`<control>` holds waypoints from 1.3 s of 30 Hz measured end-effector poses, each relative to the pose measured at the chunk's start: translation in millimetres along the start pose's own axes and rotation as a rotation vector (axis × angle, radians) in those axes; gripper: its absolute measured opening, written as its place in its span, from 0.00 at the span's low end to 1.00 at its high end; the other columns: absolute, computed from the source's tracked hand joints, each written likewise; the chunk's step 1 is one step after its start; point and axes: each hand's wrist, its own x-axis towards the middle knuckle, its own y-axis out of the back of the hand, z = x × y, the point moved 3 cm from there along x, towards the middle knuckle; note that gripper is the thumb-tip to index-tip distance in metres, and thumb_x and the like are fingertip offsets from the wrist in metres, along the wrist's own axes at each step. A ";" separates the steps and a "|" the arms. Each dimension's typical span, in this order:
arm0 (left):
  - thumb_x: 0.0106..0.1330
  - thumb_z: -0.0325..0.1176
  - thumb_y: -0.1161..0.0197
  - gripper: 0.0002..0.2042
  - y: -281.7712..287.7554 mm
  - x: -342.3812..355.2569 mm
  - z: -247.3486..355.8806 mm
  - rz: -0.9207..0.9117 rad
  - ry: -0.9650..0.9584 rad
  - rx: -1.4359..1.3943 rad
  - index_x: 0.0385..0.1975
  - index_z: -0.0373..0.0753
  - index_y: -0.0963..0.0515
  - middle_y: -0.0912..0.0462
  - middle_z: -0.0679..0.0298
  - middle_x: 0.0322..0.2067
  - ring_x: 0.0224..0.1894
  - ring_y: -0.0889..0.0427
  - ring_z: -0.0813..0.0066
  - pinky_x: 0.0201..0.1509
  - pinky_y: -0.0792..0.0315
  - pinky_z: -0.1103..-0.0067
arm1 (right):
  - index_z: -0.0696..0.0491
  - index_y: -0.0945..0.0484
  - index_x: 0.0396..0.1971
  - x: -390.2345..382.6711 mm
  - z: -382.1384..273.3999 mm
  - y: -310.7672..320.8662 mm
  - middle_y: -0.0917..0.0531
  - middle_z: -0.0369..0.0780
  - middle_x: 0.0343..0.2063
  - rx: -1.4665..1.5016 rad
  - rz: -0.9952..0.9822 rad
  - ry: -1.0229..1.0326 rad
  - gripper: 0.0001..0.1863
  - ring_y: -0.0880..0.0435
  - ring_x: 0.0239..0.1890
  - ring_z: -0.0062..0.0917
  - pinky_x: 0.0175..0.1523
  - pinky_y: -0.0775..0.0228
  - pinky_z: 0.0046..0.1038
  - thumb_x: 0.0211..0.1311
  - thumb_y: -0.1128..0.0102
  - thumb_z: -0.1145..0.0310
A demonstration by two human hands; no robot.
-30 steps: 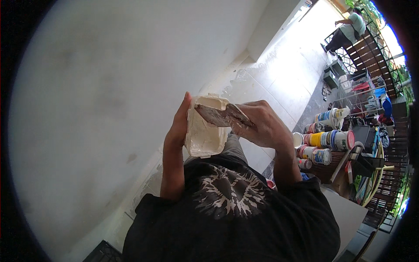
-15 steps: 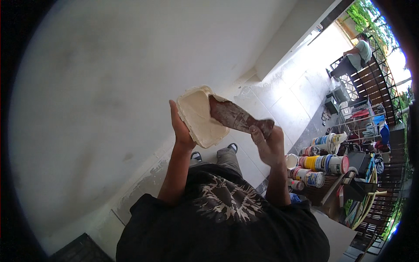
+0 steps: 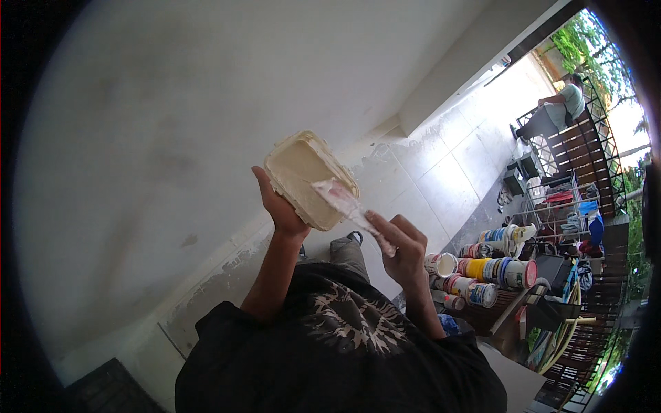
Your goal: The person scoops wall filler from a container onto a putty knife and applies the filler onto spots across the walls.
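My left hand (image 3: 284, 215) supports a rectangular plastic tub (image 3: 350, 182) from beneath and along its left side, thumb pointing up. Smooth cream-coloured paste (image 3: 295, 167) fills the tub, with smears crusted over its rim. In my right hand (image 3: 406, 249) is a putty knife (image 3: 349, 208), gripped by its handle with the fingers curled round it. Its blade is tilted, coated in whitish paste, and its tip lies over the lower right part of the paste; whether it touches the surface I cannot tell.
A pale, smudged wall (image 3: 158, 138) rises on the left, above a tiled floor (image 3: 441, 172). To the right, several paint buckets (image 3: 482, 270) stand by a metal rack (image 3: 558, 199). Further off, a person sits on a slatted bench (image 3: 582, 148). A dark mat-like panel (image 3: 113, 389) lies lower left.
The putty knife has turned from showing its broad brown face to a slanted, paste-coated side. My right hand has moved left and down. The tub has shifted slightly left and tilted.
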 end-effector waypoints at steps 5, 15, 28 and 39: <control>0.67 0.65 0.69 0.36 -10.0 -4.6 6.6 -0.038 0.005 -0.013 0.60 0.39 0.38 0.30 0.56 0.54 0.55 0.28 0.62 0.58 0.32 0.66 | 0.44 0.23 0.52 -9.8 1.8 0.4 0.29 0.36 0.21 -0.116 -0.192 0.132 0.33 0.26 0.21 0.25 0.26 0.31 0.30 0.38 0.33 0.77; 0.67 0.64 0.63 0.35 -4.9 -2.8 8.2 -0.202 0.044 -0.146 0.59 0.38 0.37 0.29 0.54 0.53 0.53 0.26 0.59 0.54 0.28 0.63 | 0.49 0.21 0.48 -2.9 -2.7 25.1 0.28 0.37 0.20 -0.027 -0.357 0.083 0.27 0.27 0.20 0.26 0.25 0.32 0.29 0.42 0.37 0.81; 0.66 0.66 0.69 0.39 8.7 -2.4 2.0 -0.134 0.057 -0.025 0.60 0.34 0.39 0.31 0.53 0.55 0.56 0.29 0.62 0.58 0.31 0.67 | 0.54 0.19 0.45 24.1 0.7 35.8 0.23 0.40 0.20 0.151 -0.192 -0.114 0.16 0.28 0.20 0.21 0.24 0.37 0.25 0.53 0.39 0.79; 0.66 0.66 0.68 0.40 6.6 -0.6 7.2 -0.163 0.058 -0.045 0.61 0.32 0.41 0.31 0.51 0.55 0.57 0.29 0.59 0.59 0.32 0.65 | 0.49 0.18 0.42 13.3 -11.7 27.8 0.29 0.34 0.20 -0.232 -0.313 0.221 0.26 0.28 0.19 0.22 0.23 0.36 0.25 0.34 0.32 0.78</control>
